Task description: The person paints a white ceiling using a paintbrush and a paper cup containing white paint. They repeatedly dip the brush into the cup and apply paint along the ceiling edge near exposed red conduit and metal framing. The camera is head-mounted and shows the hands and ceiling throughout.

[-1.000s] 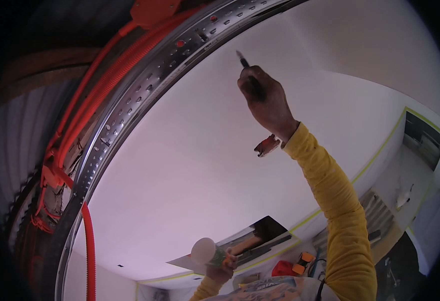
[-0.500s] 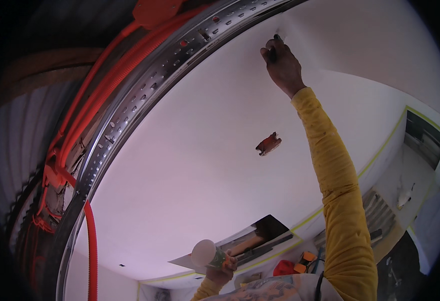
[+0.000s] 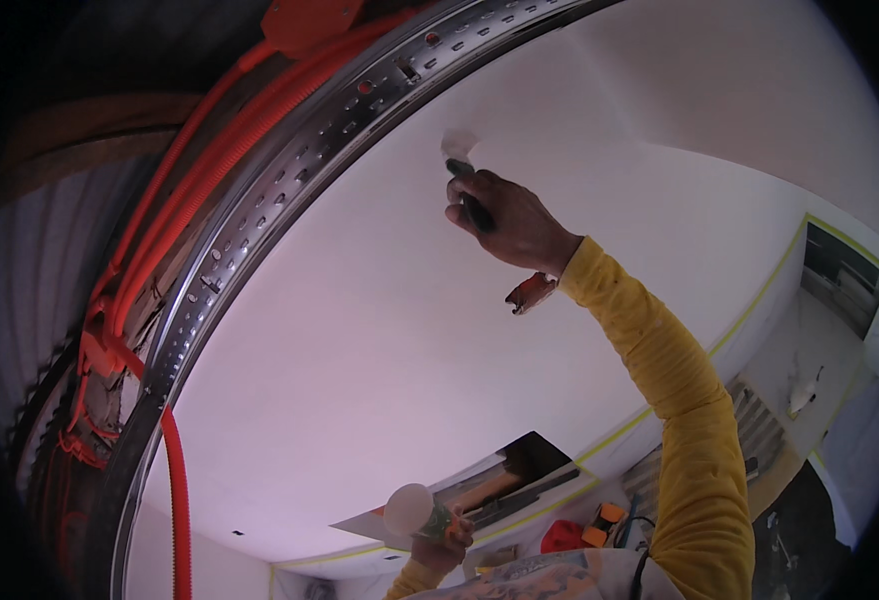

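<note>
On my feed, the ragged hole (image 3: pixel 529 293) in the white panel (image 3: pixel 359 310) overhead is what I steer by. The right hand (image 3: pixel 504 218) is above it and slightly left, with the wrist passing in front of the hole's right end. I see its fingers clenched around the black handle of a putty knife (image 3: pixel 458 168). The knife's pale, wide blade points away from the hole, up and left, close against the panel; I can't tell for certain whether its edge touches. The yellow sleeve (image 3: pixel 699 425) runs down from that wrist, to the right of the hole.

Well below the hole and to its left, I have the left hand (image 3: pixel 443 548) with its fingers grasping a paper cup (image 3: pixel 411 508). The cup is tilted so its pale round end faces me, and a patch of green and orange shows on its side; I can't make out what it contains. Just right of the cup, still beneath the hole, a dark opening (image 3: pixel 539 458) breaks the panel.

Left of the hole I get a curved metal channel (image 3: pixel 279 190) dotted with perforations, and beyond it orange-red conduits (image 3: pixel 184 190). Far to the right of the hole, yellow-green tape (image 3: pixel 807 225) edges another dark opening.
</note>
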Tool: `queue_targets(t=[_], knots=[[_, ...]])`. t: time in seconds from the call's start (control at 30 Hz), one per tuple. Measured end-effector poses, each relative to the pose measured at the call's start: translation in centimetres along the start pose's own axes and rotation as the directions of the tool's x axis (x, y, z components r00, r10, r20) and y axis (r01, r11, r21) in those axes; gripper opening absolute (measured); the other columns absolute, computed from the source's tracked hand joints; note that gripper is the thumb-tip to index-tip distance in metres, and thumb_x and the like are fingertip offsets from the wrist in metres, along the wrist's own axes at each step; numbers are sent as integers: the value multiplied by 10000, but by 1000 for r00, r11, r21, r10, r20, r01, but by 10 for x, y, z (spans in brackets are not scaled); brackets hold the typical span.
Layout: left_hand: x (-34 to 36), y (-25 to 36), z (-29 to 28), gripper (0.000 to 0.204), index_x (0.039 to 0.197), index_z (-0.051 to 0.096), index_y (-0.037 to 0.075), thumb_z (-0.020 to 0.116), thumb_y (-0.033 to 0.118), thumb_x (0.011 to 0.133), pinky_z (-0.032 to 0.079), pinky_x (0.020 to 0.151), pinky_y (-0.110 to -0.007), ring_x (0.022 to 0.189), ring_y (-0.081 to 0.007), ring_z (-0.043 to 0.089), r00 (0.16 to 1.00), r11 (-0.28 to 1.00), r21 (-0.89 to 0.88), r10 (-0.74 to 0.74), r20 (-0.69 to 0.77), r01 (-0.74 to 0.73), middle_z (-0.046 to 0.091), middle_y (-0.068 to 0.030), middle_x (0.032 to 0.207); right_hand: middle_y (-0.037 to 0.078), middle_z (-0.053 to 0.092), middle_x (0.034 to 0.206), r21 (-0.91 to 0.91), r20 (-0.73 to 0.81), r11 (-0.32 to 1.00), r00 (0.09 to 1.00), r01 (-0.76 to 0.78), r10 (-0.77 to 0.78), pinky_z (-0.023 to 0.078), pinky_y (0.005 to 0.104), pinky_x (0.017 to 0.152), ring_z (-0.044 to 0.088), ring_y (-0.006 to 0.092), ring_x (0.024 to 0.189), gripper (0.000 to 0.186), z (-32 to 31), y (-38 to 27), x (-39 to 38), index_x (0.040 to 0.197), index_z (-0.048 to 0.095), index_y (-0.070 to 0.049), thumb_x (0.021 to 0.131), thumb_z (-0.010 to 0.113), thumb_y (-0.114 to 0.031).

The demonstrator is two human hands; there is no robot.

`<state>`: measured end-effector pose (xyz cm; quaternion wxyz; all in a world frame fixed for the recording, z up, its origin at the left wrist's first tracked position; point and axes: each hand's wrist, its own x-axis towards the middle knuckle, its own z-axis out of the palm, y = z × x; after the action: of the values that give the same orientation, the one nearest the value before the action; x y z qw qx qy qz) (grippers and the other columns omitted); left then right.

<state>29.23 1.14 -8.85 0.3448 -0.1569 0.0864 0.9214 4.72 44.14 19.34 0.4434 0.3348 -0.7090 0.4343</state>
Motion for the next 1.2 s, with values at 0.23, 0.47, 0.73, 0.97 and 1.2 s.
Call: queue_targets(t=[0.23,0.47,0.73,0.97,1.2], knots=[[-1,-1,1,410,1295,652,90,553,344,988,605,733,-267,967,-247,576,1000,1000,-28,-5,0,5,569,-145,1188,144,663,985,-181,-453,968,888,-175,76,528,456,775,657,347,855,134,-39,18,19,1052,571,-71,992,563,-191],[-2,-2,2,416,1289,652,85,544,352,989,594,719,-259,968,-241,577,1000,1000,-7,7,-17,-8,572,-141,1183,130,687,947,361,26,929,997,-79,75,534,424,810,682,323,887,153,6,3,-29,1020,598,-70,968,625,-211],[-10,-2,-6,410,1282,647,83,599,329,957,593,762,-263,1001,-276,588,1000,998,-59,20,-15,-21,562,-159,1174,207,587,1139,-163,-544,925,813,-343,206,562,491,787,671,414,904,333,-35,88,24,1185,523,-93,968,624,-325],[-13,6,-18,407,1262,656,80,609,336,950,598,764,-272,996,-281,589,1000,997,-73,21,6,-20,565,-162,1169,232,596,1167,-187,-548,924,816,-332,183,546,501,871,659,437,983,354,-39,86,44,1193,531,-71,992,581,-358],[-20,26,-52,491,1392,552,130,698,266,942,600,688,-294,1011,-254,649,977,976,103,199,-72,-191,639,-119,1210,158,644,1144,-249,-479,923,866,-294,147,530,516,869,660,411,971,326,-63,92,69,1088,585,-69,1003,538,-380]])
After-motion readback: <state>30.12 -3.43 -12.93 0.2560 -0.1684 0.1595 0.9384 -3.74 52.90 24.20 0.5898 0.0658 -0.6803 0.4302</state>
